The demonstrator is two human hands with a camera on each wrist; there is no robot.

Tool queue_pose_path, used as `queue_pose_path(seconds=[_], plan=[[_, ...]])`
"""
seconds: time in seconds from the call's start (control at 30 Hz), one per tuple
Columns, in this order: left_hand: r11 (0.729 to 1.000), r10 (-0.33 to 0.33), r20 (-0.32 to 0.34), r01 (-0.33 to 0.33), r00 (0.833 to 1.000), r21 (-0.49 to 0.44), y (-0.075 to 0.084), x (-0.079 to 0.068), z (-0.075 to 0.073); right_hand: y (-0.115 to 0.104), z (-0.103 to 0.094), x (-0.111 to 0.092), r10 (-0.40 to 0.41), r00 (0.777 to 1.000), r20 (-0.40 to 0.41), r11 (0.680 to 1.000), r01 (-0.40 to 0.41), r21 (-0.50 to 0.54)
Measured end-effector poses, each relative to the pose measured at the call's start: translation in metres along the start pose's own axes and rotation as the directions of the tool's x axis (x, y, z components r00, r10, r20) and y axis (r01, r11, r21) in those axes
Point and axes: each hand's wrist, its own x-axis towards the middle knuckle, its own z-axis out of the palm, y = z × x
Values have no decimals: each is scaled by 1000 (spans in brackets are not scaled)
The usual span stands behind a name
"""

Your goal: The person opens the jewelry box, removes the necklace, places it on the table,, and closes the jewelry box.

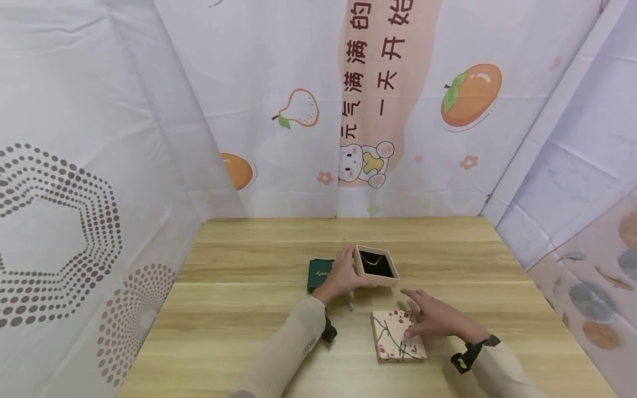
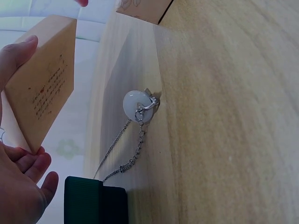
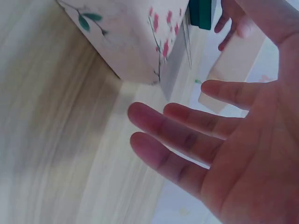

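Note:
My left hand (image 1: pixel 344 275) holds a small pink jewellery box base (image 1: pixel 385 281), thumb and fingers on its sides, tilted up. Inside, a thin silver chain necklace (image 1: pixel 372 262) lies on black lining. The left wrist view shows printed writing on the box's underside (image 2: pixel 49 86). My right hand (image 1: pixel 440 319) hovers beside the matching floral box lid (image 1: pixel 390 337), its thumb overlapping the lid in the head view. In the right wrist view its fingers are spread and nearly straight, with nothing between them, close to the lid's corner (image 3: pixel 140 51).
A dark green box (image 1: pixel 318 272) with lettering sits left of my left hand. Near it, a silver chain (image 2: pixel 138 147) with a round white pendant (image 2: pixel 134 103) lies on the wooden table (image 1: pixel 249 309). Printed curtains (image 1: pixel 278 166) stand behind and at both sides.

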Motion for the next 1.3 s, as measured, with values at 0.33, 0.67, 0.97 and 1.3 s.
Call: queue_pose_path(seconds=[0.33, 0.67, 0.97, 1.3], plan=[[1000, -1, -3, 1, 1000, 5, -2, -1, 2, 8, -8, 13, 27, 998, -62, 996, -22, 87], [1000, 5, -1, -5, 1000, -1, -2, -3, 2, 10, -14, 25, 22, 996, -82, 996, -14, 92], [1000, 2, 14, -2, 1000, -16, 1, -8, 5, 15, -18, 33, -8, 993, -115, 995, 20, 100], [1000, 15, 26, -14, 1000, -16, 6, -6, 2, 13, -28, 44, -7, 991, -133, 996, 19, 83]])
